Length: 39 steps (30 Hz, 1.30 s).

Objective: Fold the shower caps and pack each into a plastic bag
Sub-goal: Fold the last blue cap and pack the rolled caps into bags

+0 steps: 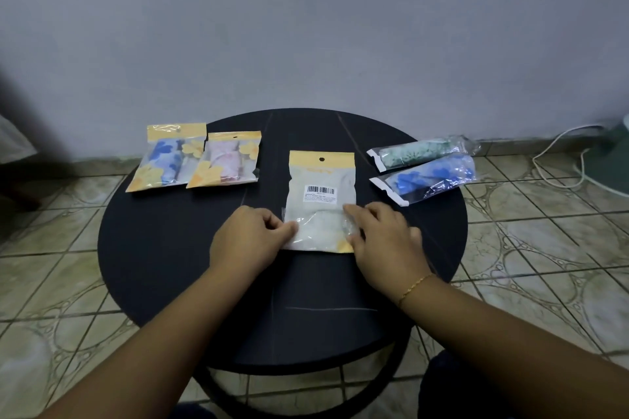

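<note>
A yellow-topped plastic bag (321,194) with a barcode label lies face down at the middle of the round black table (163,248); a pale shower cap shows through its lower half. My left hand (250,236) pinches the bag's lower left edge. My right hand (383,238) pinches its lower right edge. Two packed flower-print bags sit at the back left, one with a blue cap (166,156) and one with a pink cap (226,160). At the back right lie two clear bags, holding a rolled green cap (422,151) and a rolled blue cap (429,177).
The table stands on a patterned tile floor (544,231) near a pale wall (306,27). A white cable (558,160) runs along the floor at the right. A dark piece of furniture (13,177) is at the far left.
</note>
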### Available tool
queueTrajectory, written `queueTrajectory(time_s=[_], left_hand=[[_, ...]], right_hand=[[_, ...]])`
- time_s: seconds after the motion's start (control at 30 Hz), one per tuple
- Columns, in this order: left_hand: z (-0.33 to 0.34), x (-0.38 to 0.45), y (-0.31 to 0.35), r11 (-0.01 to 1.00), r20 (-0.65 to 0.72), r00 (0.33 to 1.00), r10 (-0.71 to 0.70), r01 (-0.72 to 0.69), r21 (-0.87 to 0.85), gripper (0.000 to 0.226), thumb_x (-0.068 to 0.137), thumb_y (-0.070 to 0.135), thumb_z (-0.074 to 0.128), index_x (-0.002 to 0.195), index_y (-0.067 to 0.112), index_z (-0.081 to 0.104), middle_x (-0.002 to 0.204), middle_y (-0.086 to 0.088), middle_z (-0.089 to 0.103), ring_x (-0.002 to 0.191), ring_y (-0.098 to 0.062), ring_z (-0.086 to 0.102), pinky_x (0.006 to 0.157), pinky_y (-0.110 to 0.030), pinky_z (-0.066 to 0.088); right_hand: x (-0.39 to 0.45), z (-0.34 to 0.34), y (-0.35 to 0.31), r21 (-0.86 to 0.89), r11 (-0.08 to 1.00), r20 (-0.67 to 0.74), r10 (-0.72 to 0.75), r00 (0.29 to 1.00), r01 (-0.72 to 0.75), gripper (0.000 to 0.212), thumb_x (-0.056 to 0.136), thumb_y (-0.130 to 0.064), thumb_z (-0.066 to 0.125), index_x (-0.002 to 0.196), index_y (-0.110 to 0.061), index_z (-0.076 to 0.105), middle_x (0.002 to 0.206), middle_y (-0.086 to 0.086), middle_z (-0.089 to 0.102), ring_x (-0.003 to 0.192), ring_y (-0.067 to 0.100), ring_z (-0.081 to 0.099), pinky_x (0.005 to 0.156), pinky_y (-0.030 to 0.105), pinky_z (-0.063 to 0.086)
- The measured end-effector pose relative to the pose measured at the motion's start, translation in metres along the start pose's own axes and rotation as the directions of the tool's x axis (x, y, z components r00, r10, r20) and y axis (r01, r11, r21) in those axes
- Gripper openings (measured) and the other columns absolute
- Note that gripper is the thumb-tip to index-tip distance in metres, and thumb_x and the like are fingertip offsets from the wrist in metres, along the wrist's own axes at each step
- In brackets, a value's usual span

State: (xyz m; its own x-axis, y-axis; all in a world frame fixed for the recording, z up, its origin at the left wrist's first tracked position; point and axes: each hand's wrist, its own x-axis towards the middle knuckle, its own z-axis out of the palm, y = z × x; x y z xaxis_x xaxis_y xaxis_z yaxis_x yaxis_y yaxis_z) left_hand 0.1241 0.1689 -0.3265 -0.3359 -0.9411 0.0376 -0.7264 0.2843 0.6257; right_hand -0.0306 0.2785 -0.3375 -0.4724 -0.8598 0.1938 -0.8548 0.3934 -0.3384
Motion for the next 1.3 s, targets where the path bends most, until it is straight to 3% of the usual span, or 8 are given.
queueTrajectory(time_s=[0.13, 0.33, 0.6, 0.73, 0.9, 1.0, 1.13, 1.3], left_hand=[[0.004, 0.01, 0.002, 0.969, 0.051, 0.997, -0.063, 0.074, -0.235, 0.028, 0.08, 0.047, 0.066, 0.091, 0.021, 0.063, 0.092, 0.008, 0.065, 0.088, -0.013, 0.061, 0.079, -0.032, 0.049], [-0.003, 0.022, 0.004, 0.834, 0.247, 0.961, -0.127, 0.239, -0.498, 0.032, 0.078, 0.04, 0.071, 0.071, 0.009, 0.062, 0.072, -0.011, 0.063, 0.065, -0.02, 0.057, 0.065, -0.029, 0.041], [-0.003, 0.018, 0.022, 0.571, 0.223, 0.972, -0.072, 0.223, -0.79, 0.02, 0.086, 0.027, 0.063, 0.073, 0.012, 0.061, 0.079, -0.012, 0.066, 0.071, -0.025, 0.06, 0.069, -0.031, 0.046], [-0.004, 0.02, 0.034, 0.661, 0.26, 0.957, 0.13, 0.112, -0.742, 0.052, 0.092, 0.059, 0.034, 0.096, 0.022, 0.07, 0.099, 0.007, 0.071, 0.096, -0.009, 0.065, 0.079, -0.025, 0.043], [0.011, 0.022, 0.024, 0.935, 0.246, 0.923, 0.295, -0.226, -0.274, 0.039, 0.096, 0.056, 0.03, 0.095, 0.036, 0.063, 0.1, 0.016, 0.062, 0.104, -0.005, 0.056, 0.093, -0.03, 0.043], [0.014, 0.028, 0.015, 0.959, 0.297, 0.918, 0.263, -0.282, 0.023, 0.044, 0.096, 0.055, 0.024, 0.13, 0.041, 0.048, 0.142, 0.009, 0.043, 0.137, -0.013, 0.03, 0.112, -0.042, 0.021], [0.013, 0.043, 0.003, 0.936, 0.209, 0.939, 0.273, -0.309, 0.168, 0.046, 0.099, 0.048, 0.026, 0.142, 0.033, 0.037, 0.155, 0.004, 0.024, 0.143, -0.014, 0.016, 0.112, -0.036, 0.013], [0.003, 0.061, -0.009, 0.959, -0.109, 0.966, 0.234, -0.211, 0.189, 0.038, 0.099, 0.033, 0.036, 0.133, 0.026, 0.051, 0.148, 0.004, 0.035, 0.135, -0.013, 0.03, 0.106, -0.037, 0.024]], right_hand=[[0.003, 0.008, -0.001, -0.13, 0.988, 0.045, -0.074, 0.996, 0.08, 0.046, 0.097, -0.028, 0.032, 0.143, -0.034, 0.025, 0.133, -0.008, 0.04, 0.122, 0.018, 0.034, 0.092, 0.038, 0.026], [0.003, 0.015, -0.009, -0.105, 0.985, -0.066, -0.145, 0.987, 0.137, 0.048, 0.088, -0.016, 0.04, 0.135, -0.023, 0.044, 0.129, 0.002, 0.044, 0.119, 0.027, 0.04, 0.087, 0.038, 0.028], [0.002, 0.025, -0.033, 0.165, 0.936, -0.179, -0.282, 0.943, 0.311, 0.064, 0.08, -0.053, 0.05, 0.131, -0.015, 0.045, 0.118, 0.004, 0.054, 0.102, 0.023, 0.056, 0.083, 0.037, 0.05], [0.029, 0.014, -0.044, 0.799, 0.601, -0.121, 0.208, 0.971, -0.03, 0.035, 0.088, -0.02, 0.059, 0.12, -0.017, 0.045, 0.108, -0.002, 0.059, 0.098, 0.015, 0.06, 0.081, 0.025, 0.047], [0.052, 0.022, -0.052, 0.934, 0.143, 0.248, 0.405, 0.88, -0.329, 0.06, 0.08, -0.013, 0.064, 0.133, -0.018, 0.035, 0.122, 0.006, 0.06, 0.101, 0.019, 0.062, 0.09, 0.038, 0.052], [0.056, 0.016, -0.051, 0.876, 0.303, 0.206, 0.468, 0.859, -0.375, 0.08, 0.085, -0.008, 0.057, 0.148, -0.017, 0.008, 0.149, 0.009, 0.03, 0.131, 0.023, 0.039, 0.106, 0.034, 0.036], [0.055, 0.019, -0.041, 0.328, 0.939, -0.067, 0.131, 0.989, -0.103, 0.068, 0.09, -0.02, 0.051, 0.148, -0.022, 0.015, 0.157, 0.0, 0.01, 0.145, 0.018, -0.001, 0.118, 0.038, 0.001], [0.07, 0.034, -0.039, 0.076, 0.989, 0.094, -0.132, 0.987, 0.125, 0.042, 0.095, -0.036, 0.042, 0.137, -0.029, 0.039, 0.143, -0.01, 0.039, 0.137, 0.011, 0.026, 0.116, 0.042, 0.007]])
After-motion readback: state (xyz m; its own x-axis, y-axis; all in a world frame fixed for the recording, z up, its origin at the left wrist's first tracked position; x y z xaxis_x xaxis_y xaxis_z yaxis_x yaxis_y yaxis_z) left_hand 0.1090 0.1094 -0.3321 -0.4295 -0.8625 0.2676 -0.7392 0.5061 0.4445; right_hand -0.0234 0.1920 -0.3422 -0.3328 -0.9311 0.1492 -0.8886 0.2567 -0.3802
